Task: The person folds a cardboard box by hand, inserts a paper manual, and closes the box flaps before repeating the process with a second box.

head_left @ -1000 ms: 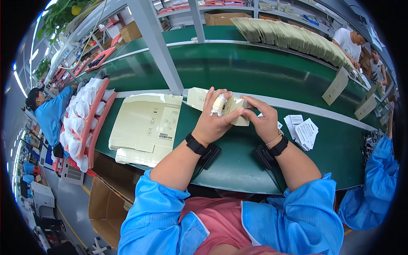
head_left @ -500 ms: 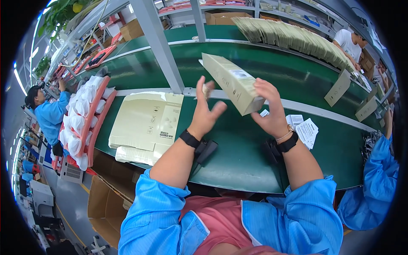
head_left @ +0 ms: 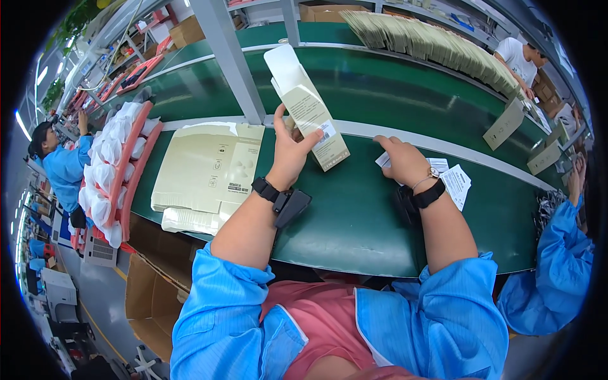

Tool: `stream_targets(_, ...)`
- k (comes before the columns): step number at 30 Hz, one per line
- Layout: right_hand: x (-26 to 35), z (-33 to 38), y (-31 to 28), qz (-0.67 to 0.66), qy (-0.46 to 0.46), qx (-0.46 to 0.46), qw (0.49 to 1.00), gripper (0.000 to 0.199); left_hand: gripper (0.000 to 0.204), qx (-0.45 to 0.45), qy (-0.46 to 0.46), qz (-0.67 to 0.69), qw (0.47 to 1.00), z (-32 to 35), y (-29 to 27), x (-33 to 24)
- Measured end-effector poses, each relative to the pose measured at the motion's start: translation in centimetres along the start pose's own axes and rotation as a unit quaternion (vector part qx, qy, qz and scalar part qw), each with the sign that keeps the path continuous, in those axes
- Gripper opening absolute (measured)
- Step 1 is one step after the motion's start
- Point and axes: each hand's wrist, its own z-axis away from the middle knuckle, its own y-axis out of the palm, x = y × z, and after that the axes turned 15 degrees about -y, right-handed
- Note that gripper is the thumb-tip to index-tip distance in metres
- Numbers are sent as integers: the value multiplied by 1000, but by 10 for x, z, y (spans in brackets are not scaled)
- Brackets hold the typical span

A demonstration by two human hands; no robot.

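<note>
My left hand [head_left: 290, 149] is closed round a cream folding carton [head_left: 313, 123], with the thumb across its front near a white label. The carton leans to the left, its long pale flap standing up at the top end. To the right, my right hand [head_left: 405, 163] is low over the green work surface, fingers apart and pointing left. A white printed leaflet [head_left: 383, 159] shows beside its fingertips; whether they touch it cannot be made out. More leaflets [head_left: 456, 183] lie fanned out by the right wrist.
Flattened cream cartons [head_left: 202, 168] lie stacked on the left. Beyond them stand red trays [head_left: 126, 168] of white-wrapped items. A metal post [head_left: 228, 57] rises ahead, near a conveyor [head_left: 373, 95]. A long row of cartons [head_left: 430, 54] stands behind it. Co-workers are on both sides; an open cardboard box [head_left: 152, 297] sits below left.
My right hand has let go of the carton and moved down to the leaflets. The left hand now grips the carton, turned more upright with its flap showing. The whole view has shifted slightly.
</note>
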Motion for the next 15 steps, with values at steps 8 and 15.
stream_targets(8,-5,0,15,44,-44,-57,996,53,85,24,13,-23,999,-1,1,5)
stream_targets(15,2,-1,9,58,-35,-38,997,36,84,24,3,-29,999,0,2,6)
